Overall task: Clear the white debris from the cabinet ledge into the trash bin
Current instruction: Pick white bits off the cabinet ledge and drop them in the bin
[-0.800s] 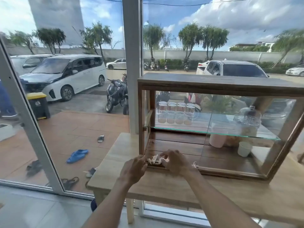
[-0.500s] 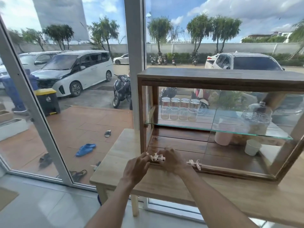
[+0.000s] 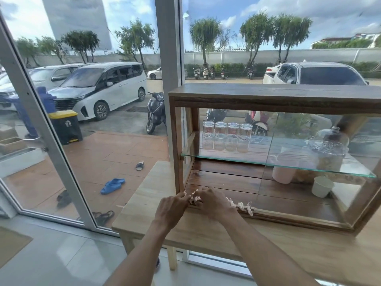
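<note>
White debris (image 3: pixel 193 198) lies in shreds along the front ledge (image 3: pixel 288 214) of a wood and glass cabinet (image 3: pixel 274 92). More of the white debris (image 3: pixel 243 206) trails to the right of my right hand. My left hand (image 3: pixel 171 207) and my right hand (image 3: pixel 214 203) are side by side at the ledge's left end, fingers curled over the shreds and pinching them. The pieces under my palms are hidden. No indoor trash bin is in view.
The cabinet stands on a wooden table (image 3: pixel 268 240) against a glass wall. Inside it are several glasses (image 3: pixel 226 136) on a glass shelf, a jar (image 3: pixel 327 149), a pink cup (image 3: pixel 283 172) and a white cup (image 3: pixel 321 185). Outside stands a yellow-lidded bin (image 3: pixel 65 126).
My hands stay at the ledge's left end, gathering the shreds closer together. The view has tilted up and right, showing more debris right of my right hand.
</note>
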`<state>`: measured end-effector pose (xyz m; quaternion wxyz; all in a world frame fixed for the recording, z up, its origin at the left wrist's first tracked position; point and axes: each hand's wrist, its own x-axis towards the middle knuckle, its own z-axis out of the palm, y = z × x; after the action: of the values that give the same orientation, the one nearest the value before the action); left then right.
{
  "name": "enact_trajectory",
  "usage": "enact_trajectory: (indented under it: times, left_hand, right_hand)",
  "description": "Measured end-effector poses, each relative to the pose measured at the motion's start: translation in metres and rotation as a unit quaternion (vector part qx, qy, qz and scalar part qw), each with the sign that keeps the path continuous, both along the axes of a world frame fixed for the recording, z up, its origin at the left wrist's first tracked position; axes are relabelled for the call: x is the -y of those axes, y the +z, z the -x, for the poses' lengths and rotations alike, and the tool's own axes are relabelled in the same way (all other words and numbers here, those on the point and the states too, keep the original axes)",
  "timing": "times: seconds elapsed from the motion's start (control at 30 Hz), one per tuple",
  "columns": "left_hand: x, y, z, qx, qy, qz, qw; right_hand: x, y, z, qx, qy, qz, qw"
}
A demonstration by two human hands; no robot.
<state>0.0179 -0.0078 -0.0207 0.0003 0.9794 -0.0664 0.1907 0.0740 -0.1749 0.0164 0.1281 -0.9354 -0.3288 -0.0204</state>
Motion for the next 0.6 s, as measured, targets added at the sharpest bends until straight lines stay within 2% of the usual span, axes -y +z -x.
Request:
enact_trajectory:
  times: [0.6]
  left_hand:
    - [-0.008, -0.015, -0.007, 0.048, -0.016, 0.031, 0.998]
  right_hand:
    - [0.001, -0.006, -0.008, -0.014, 0.002, -0.105, 0.994]
